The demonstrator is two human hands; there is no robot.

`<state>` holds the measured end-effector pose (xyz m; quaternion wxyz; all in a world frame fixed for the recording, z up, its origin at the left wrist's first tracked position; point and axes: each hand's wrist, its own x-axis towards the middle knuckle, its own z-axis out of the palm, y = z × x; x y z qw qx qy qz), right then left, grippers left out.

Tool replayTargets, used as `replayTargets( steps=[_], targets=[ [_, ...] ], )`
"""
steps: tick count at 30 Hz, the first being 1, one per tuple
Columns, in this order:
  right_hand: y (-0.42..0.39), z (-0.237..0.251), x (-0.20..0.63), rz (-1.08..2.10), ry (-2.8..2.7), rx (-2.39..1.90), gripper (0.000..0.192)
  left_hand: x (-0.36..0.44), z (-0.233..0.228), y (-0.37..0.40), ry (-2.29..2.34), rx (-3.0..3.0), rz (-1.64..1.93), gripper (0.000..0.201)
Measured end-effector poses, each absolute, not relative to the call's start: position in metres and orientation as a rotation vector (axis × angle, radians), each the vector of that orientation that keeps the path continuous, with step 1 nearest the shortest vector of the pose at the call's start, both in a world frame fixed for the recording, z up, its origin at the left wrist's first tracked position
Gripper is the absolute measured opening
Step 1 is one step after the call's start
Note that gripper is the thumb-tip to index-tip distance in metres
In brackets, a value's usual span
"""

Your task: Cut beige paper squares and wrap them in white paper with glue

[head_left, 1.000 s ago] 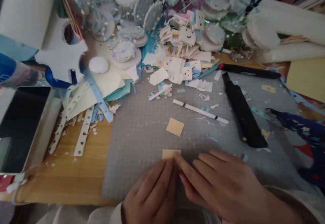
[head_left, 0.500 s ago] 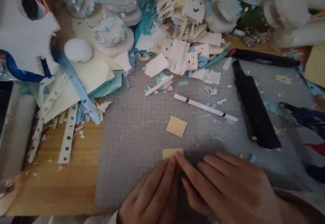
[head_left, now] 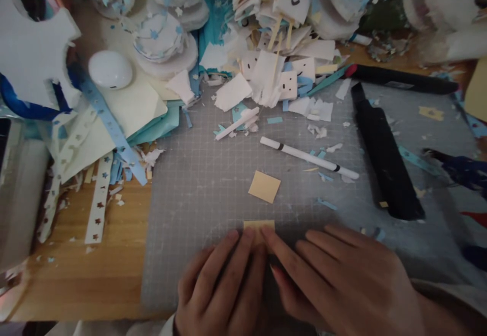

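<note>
While we press it flat against the grey cutting mat (head_left: 198, 194), the small tan paper piece (head_left: 257, 224) lies at the mat's near edge, only its far strip showing past our fingertips. Our left hand (head_left: 222, 288) lies palm down with fingers extended, the tips resting on the paper's left part; our right hand (head_left: 342, 285) lies the same way, its index fingertip touching the paper's right part. Neither grip closes around anything: both are flat and spread, pinning the paper rather than clasping it. Just beyond sits a second tan square (head_left: 264, 187), loose and tilted on the mat. Farther off lies a white pen (head_left: 309, 158), slanted, with a black knife-like tool (head_left: 384, 156) to its right. At the mat's far edge we see a heap of white paper scraps (head_left: 274, 72), some bearing drawn faces. To the left, star-punched strips (head_left: 98, 199) and pale sheets spill onto the wooden desk (head_left: 95, 275), near a white dome-shaped object (head_left: 110, 69).
</note>
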<state>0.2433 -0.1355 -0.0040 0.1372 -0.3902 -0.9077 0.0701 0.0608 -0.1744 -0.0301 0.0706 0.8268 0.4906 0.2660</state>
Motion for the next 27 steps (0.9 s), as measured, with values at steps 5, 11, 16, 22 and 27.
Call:
replayTargets(
  steps=[5,11,16,22,27],
  targets=[
    [-0.1361,-0.004,0.2441,0.207,-2.639,-1.121,0.025,0.0616,-0.0295,-0.1732,1.488,2.488,0.817,0.022],
    [-0.1363,-0.0042,0.2437,0.233,-2.626,-1.13,0.024,0.0628,-0.0286,-0.1725,1.517,2.462,0.787,0.021],
    [-0.1352,-0.0044,0.2435,0.24,-2.622,-1.131,0.025,0.0641,-0.0301,-0.1735,1.53,2.465,0.829,0.021],
    [-0.1359,-0.0045,0.2434,0.238,-2.605,-1.142,0.024,0.0633,-0.0295,-0.1759,1.518,2.446,0.795,0.023],
    [-0.1352,-0.005,0.2429,0.218,-2.595,-1.158,0.024,0.0607,-0.0311,-0.175,1.426,2.494,0.765,0.026]
  ],
)
